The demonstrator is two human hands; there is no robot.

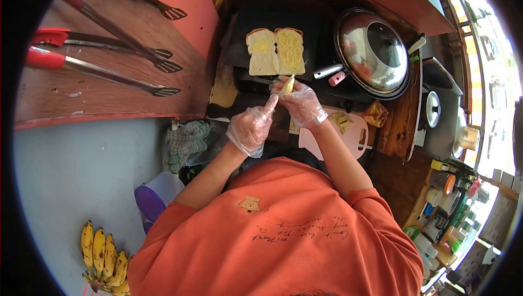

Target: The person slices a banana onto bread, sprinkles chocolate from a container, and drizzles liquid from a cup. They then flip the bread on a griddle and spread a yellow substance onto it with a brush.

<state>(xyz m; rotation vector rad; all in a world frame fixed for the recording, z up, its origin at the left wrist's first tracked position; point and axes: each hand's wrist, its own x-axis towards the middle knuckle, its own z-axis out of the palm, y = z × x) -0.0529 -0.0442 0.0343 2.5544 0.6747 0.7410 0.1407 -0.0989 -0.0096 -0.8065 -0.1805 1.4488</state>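
Both my hands wear clear plastic gloves and meet just below two bread slices. In my right hand (304, 105) is a small banana piece (289, 84), its tip pointing up toward the bread. My left hand (251, 128) is closed, its fingertips close to the lower end of the banana; what it grips is hidden. The left bread slice (262, 59) has a pale yellow spread near its top. Round banana slices (290, 49) cover the right bread slice. Both slices lie side by side on a dark flat surface (248, 18).
A lidded pan (373, 50) stands to the right. Beneath my right forearm lies a pink cutting board (357, 138) with banana peels (341, 121). Tongs (109, 78) hang over the red-brown wood at left. A checked cloth (186, 142) and a banana bunch (103, 255) are lower left.
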